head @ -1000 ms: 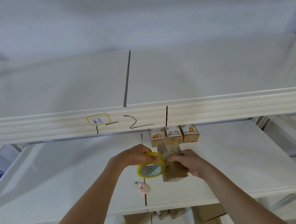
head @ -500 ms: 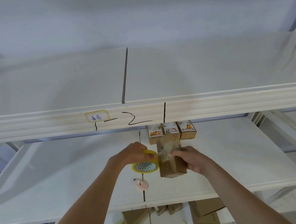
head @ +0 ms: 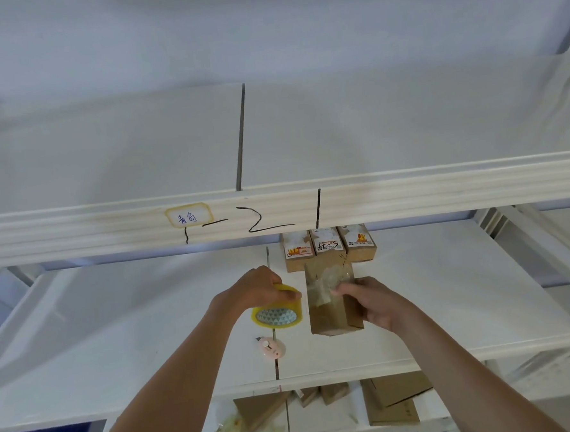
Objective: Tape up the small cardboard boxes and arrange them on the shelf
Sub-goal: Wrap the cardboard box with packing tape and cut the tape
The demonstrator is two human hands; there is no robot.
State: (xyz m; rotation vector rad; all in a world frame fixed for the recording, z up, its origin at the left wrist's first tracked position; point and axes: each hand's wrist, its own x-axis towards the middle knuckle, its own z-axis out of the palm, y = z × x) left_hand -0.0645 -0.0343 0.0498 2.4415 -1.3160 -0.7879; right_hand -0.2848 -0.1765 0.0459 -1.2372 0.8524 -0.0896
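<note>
Since half a second ago, both hands have barely shifted, the tape roll dropping slightly lower beside the box. Nearest, on the lower level, lie several flat brown cardboard pieces [head: 393, 398]. On the white shelf [head: 118, 343] lies one small pink cutter [head: 272, 346]. Above it, the left hand [head: 256, 286] grips one round yellow tape roll [head: 277, 311], fingers curled over its rim. The right hand [head: 370, 299] clasps one upright brown cardboard box [head: 329, 310], fingertips pressing crinkled clear tape on its front. Behind stand three small labelled boxes [head: 329, 246] side by side, partly hidden by the ribbed white beam [head: 409, 195].
</note>
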